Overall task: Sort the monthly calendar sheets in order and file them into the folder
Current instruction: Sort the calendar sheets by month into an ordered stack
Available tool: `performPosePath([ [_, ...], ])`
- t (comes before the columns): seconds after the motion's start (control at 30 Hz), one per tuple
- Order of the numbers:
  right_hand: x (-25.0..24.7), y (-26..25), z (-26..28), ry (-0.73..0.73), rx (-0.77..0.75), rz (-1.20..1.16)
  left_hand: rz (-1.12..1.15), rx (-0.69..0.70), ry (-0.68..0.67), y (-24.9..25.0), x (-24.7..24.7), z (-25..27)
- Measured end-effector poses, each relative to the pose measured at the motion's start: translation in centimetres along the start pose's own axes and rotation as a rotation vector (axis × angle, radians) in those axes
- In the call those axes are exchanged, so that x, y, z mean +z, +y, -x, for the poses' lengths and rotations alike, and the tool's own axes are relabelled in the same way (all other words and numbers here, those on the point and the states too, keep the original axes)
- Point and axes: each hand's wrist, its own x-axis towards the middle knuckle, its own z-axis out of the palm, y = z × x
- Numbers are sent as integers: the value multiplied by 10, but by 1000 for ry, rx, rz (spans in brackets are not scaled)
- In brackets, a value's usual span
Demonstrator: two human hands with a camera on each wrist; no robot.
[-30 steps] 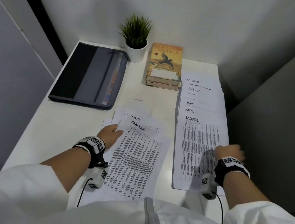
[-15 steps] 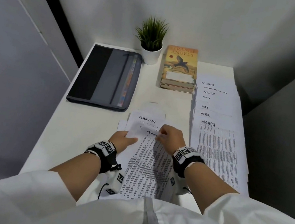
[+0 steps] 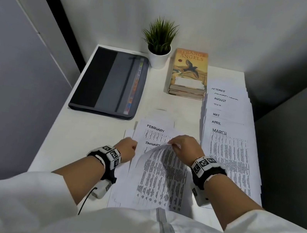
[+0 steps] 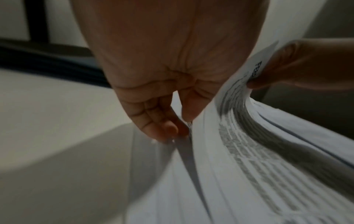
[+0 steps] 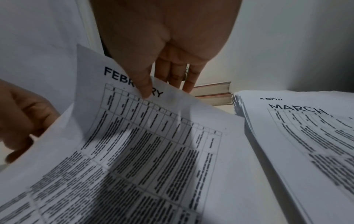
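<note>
In the head view, my right hand [image 3: 182, 146] pinches the top edge of a FEBRUARY sheet [image 3: 161, 174], which is lifted and curling off the near centre pile. The right wrist view shows my thumb [image 5: 145, 89] on the FEBRUARY sheet [image 5: 153, 144] with the fingers behind it. A JANUARY sheet [image 3: 152, 143] and a second FEBRUARY sheet [image 3: 155, 129] lie underneath. My left hand [image 3: 126, 148] holds the pile's left edge; in the left wrist view the fingers [image 4: 162, 128] and thumb pinch it. The dark zip folder [image 3: 109, 82] lies shut at the far left.
A fanned stack with MARCH [image 3: 227, 155] on top, then APRIL, MAY up to OCTOBER, runs along the table's right side. A potted plant [image 3: 160, 42] and stacked books [image 3: 189, 71] stand at the back. Grey walls close in left and right.
My right hand left the MARCH stack, crossed to the centre pile, took the top FEBRUARY sheet by its upper edge and lifted it, which uncovered JANUARY. My left hand stayed on the pile's left edge.
</note>
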Motion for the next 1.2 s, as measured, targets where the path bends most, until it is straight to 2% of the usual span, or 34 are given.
performPosePath([
  [0.1, 5, -4, 2, -66, 27, -39, 61, 14, 175, 4, -10, -14],
  [0.23, 13, -8, 1, -90, 107, -114, 273, -50, 160, 11, -15, -29],
  [0.37, 14, -8, -2, -128, 162, -114, 386, -118, 214, 15, -13, -42],
  [0.5, 11, -4, -6, -75, 133, -69, 390, 31, 249, 21, -11, -39],
  [0.6, 8, -1, -13, -1, 112, -67, 313, 131, 201, 21, -9, -28],
  [0.8, 6, -10, -19, -11, 97, -57, 331, 214, 157, 16, -9, -14],
  [0.9, 7, -14, -16, 12, 105, -65, 432, 147, 293, 14, -13, -18],
  [1.0, 9, -15, -11, 42, 93, -81, 434, -6, 421, 9, -19, -27],
  [1.03, 9, -15, -8, 52, 90, -89, 419, -80, 419, 6, -21, -30],
  [1.1, 10, -15, -3, 75, 89, -124, 377, -209, 318, -4, -23, -33],
  [1.2, 11, -13, 1, 74, 100, -189, 303, -224, 180, -14, -23, -31],
])
